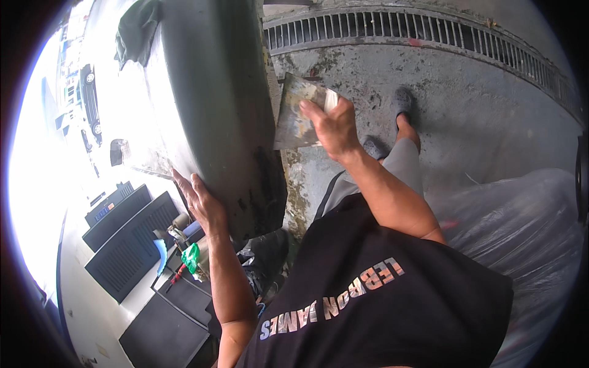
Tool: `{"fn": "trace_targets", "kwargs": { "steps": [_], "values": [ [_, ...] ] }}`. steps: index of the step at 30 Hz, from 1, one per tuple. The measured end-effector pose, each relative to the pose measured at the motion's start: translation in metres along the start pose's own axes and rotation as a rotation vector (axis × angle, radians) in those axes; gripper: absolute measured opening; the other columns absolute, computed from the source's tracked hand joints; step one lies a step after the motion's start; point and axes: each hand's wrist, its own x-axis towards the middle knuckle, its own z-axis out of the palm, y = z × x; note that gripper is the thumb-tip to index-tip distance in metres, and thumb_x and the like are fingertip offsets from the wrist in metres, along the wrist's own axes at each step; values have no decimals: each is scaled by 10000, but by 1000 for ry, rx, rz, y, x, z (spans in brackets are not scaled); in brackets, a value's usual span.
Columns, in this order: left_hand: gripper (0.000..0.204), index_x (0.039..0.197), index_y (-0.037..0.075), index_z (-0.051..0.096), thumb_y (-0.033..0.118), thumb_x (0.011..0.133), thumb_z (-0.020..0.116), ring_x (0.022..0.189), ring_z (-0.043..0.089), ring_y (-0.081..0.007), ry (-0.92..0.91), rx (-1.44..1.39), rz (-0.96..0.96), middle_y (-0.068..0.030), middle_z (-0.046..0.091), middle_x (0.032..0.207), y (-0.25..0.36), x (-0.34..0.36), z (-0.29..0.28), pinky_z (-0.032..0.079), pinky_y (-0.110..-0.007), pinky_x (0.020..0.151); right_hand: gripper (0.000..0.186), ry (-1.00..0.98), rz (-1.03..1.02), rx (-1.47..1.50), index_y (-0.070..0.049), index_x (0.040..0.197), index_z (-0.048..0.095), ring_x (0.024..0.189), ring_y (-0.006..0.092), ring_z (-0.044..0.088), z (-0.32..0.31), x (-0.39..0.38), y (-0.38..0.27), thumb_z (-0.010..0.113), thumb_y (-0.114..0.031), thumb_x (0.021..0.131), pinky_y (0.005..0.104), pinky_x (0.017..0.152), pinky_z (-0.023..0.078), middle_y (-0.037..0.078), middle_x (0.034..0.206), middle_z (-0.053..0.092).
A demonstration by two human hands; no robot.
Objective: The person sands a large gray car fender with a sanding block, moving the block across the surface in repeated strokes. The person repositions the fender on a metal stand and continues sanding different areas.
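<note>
In my right hand [336, 127] is a flat, squarish plate [294, 126] smeared with grey, tan and whitish matter. My thumb presses on its face, and a white strip shows by the fingers. The plate is held beside a large, smooth grey curved panel [211, 92], which looks like vehicle bodywork. My left hand [205, 208] lies at the panel's lower edge, fingers stretched out and touching the surface. Past its fingertips the panel has a pale, scuffed patch [147, 161]. Whether anything thin lies under those fingers, I cannot tell.
A dark cloth [138, 34] drapes over the panel's far end. Dark slatted panels [132, 236], a green plastic bag [191, 259] and assorted tools lie at the left. A metal floor grate [380, 26] runs along the back. Clear plastic sheeting [521, 233] covers something at the right.
</note>
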Motion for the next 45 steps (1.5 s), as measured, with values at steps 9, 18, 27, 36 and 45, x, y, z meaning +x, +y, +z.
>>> {"fn": "trace_targets", "kwargs": {
  "steps": [9,18,27,36,45],
  "values": [
    [698,1666,52,168,406,1096,358,1580,222,-373,-22,13,-28,-231,221,1708,10,0,-1,191,-449,1273,165,-127,107,-166,-1,994,722,765,86,595,0,-28,8,707,-161,958,309,711,507,17,860,713],
    [695,1662,45,185,413,1097,354,1583,211,-372,-15,18,-11,-238,215,1707,2,-1,0,193,-448,1273,166,-58,70,-118,-16,830,686,555,108,557,13,-30,10,656,-102,968,332,527,470,17,669,639],
    [680,1660,52,201,391,1096,369,1574,243,-375,19,45,3,-247,250,1693,2,0,0,212,-437,1267,102,-48,73,-31,0,955,743,672,93,634,-2,4,-10,674,-75,952,291,607,522,25,797,718],
    [697,1665,58,186,425,1100,362,1574,235,-383,-6,29,-23,-237,236,1701,5,0,-1,213,-444,1262,175,-72,58,-152,-18,799,674,578,128,562,5,-28,6,673,-116,944,350,584,480,40,669,654],
    [669,1665,61,192,393,1108,354,1574,242,-366,-5,34,-20,-223,240,1704,3,-1,1,205,-437,1266,128,-79,176,-150,0,939,744,715,84,602,10,-28,3,700,-120,950,303,653,503,13,804,708]
  ]
}}
